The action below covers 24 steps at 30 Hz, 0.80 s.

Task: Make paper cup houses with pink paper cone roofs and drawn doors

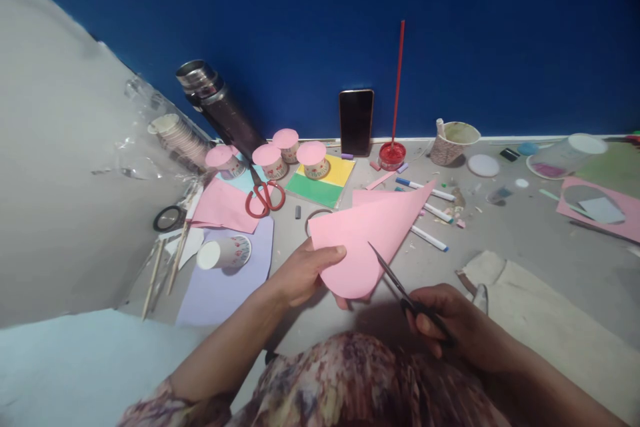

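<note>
My left hand (305,271) pinches a sheet of pink paper (363,223) at its lower left, thumb on top and fingers underneath. The sheet's lower edge is rounded, and its right corner rises to a point. In my right hand (445,317) is a pair of dark-handled scissors (393,273), the fingers wrapped round its loops. Its blades reach up and left at the paper's right side, one of them lying over the pink surface. Whether the other blade sits beneath the paper is hard to make out.
Several small cups with pink tops (313,153) stand at the back left, near red-handled scissors (265,197) and a dark flask (225,107). A phone (357,121) leans on the blue wall. Markers (430,238) lie right of the paper. A cloth (540,307) covers the front right.
</note>
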Tool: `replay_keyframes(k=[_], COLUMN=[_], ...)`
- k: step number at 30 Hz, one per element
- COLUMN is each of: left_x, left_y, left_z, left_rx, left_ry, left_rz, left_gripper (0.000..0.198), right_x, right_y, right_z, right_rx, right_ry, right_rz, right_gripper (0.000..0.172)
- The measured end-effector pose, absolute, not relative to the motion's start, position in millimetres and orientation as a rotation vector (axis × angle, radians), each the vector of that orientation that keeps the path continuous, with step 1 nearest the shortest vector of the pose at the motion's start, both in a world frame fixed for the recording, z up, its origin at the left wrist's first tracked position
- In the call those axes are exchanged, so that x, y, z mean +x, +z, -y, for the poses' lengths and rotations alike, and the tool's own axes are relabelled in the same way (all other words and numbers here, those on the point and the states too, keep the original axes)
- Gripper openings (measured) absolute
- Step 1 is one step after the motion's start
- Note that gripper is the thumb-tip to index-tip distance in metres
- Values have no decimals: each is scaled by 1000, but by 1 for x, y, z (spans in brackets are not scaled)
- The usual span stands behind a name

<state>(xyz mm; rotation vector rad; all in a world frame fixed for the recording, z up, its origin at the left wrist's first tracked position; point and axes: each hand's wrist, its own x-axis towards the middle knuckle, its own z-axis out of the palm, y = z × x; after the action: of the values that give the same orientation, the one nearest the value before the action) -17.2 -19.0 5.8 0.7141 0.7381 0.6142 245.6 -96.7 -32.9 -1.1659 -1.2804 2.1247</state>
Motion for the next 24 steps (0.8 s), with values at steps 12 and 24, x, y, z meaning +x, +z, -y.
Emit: replay_keyframes(k=[12,24], left_x=[-19,-24], left_y=[6,10], left_z=[17,17], left_rx=[787,808], left_ry=[559,541], left_rz=[-759,-795], left_gripper=[37,36], right_x=[247,245], right_y=[-35,-33], right_z=[97,97], right_rx=[-1149,-1167], right_ry=[2127,2151], right_rz=[1272,1266], right_gripper=[72,73])
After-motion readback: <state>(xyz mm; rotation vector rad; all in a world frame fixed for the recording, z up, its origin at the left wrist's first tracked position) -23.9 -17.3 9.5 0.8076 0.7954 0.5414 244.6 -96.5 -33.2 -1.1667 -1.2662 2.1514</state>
